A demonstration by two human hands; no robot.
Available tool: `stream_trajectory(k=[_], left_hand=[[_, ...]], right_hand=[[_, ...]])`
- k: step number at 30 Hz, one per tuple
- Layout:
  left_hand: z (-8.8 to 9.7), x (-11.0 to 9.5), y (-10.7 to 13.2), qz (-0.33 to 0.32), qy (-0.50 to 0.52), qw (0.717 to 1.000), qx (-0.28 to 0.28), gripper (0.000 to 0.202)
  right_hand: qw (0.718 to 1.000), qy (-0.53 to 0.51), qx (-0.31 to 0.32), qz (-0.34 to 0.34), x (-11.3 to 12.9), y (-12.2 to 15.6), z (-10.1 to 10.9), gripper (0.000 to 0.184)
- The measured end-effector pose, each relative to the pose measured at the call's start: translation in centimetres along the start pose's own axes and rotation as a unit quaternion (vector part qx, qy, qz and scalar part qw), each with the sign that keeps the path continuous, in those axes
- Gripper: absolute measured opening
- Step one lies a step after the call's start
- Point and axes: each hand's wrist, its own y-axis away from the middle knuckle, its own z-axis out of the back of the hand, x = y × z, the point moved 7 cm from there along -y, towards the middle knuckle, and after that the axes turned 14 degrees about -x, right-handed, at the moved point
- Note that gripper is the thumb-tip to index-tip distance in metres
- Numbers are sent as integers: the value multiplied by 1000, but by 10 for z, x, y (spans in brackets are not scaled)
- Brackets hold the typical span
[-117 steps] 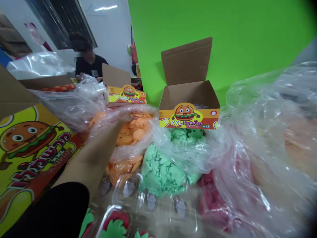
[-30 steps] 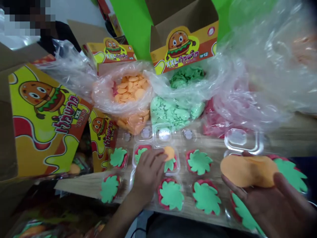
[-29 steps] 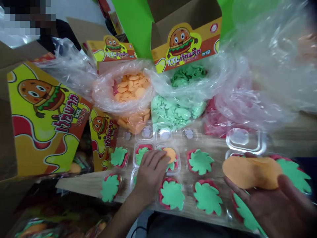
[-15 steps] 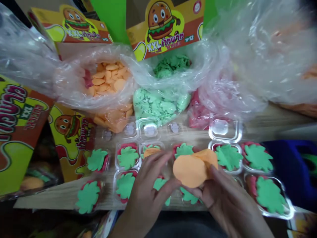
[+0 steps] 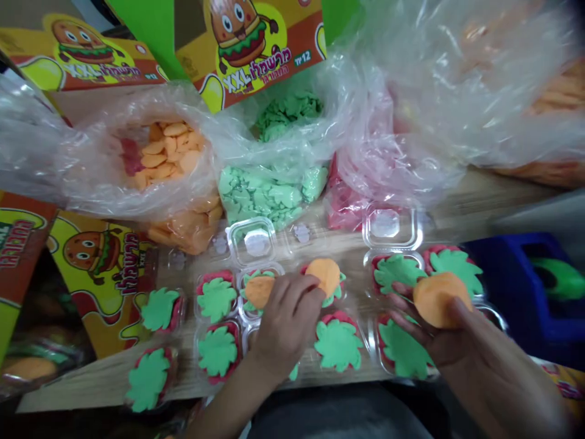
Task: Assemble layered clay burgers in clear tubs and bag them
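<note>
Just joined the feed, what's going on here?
A person is working over clear trays of red and green pieces. The left hand touches an orange disc lying on a green piece. The right hand holds another orange disc. A bag of green pieces sits behind the trays.
</note>
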Motion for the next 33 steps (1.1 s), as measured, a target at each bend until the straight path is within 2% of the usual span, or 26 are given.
stream_trajectory(k=[2, 4, 7, 9, 11, 15, 17, 18, 19, 20, 21, 23, 24, 26, 27, 28, 30, 33], left_hand=[[-14, -2, 2, -46, -19, 997, 57, 13], [-16, -3, 2, -26, -2, 997, 77, 12], [-8, 0, -3, 98, 72, 990, 76, 18], [-7, -1, -9, 188, 146, 967, 90, 25], [-11, -8, -18, 242, 224, 938, 109, 28], [-29, -18, -26, 311, 318, 878, 176, 13], [-40, -18, -22, 355, 332, 845, 222, 19], [-44, -17, -21, 369, 325, 841, 227, 22], [-46, -14, -24, 370, 302, 854, 206, 23], [-46, -12, -31, 351, 264, 884, 158, 23], [-44, -12, -40, 303, 216, 923, 95, 21], [-42, -28, -54, 127, 123, 984, -12, 18], [-46, -41, -56, 20, 92, 995, -35, 19], [-64, -63, -48, -157, 59, 986, -13, 24], [-73, -68, -41, -208, 47, 977, 14, 26], [-80, -71, -36, -233, 35, 971, 41, 27], [-89, -70, -28, -240, 14, 968, 79, 28], [-88, -72, -23, -245, -1, 966, 87, 32]], right_hand=[[1000, -11, 4, 2, 2, 2, 0, 23], [999, -20, 37, -12, 1, 7, -8, 17], [989, -7, 142, -42, -1, 21, -30, 21], [977, 31, 204, -54, -2, 31, -43, 23], [965, 91, 242, -50, -2, 37, -49, 26], [956, 152, 247, -54, -7, 34, -41, 26], [957, 154, 235, -70, -12, 29, -30, 24], [959, 156, 227, -73, -14, 26, -23, 24], [960, 161, 219, -70, -15, 23, -17, 24], [960, 168, 212, -65, -14, 21, -11, 24], [960, 177, 207, -56, -12, 19, -6, 25], [955, 206, 209, -42, -7, 19, 2, 24], [951, 223, 213, -40, -5, 21, 5, 23], [941, 257, 218, -34, 0, 24, 11, 22], [936, 274, 220, -30, 2, 26, 13, 22], [930, 290, 223, -26, 4, 28, 15, 22], [919, 319, 230, -22, 4, 31, 19, 24], [909, 347, 230, -6, 5, 29, 21, 28]])
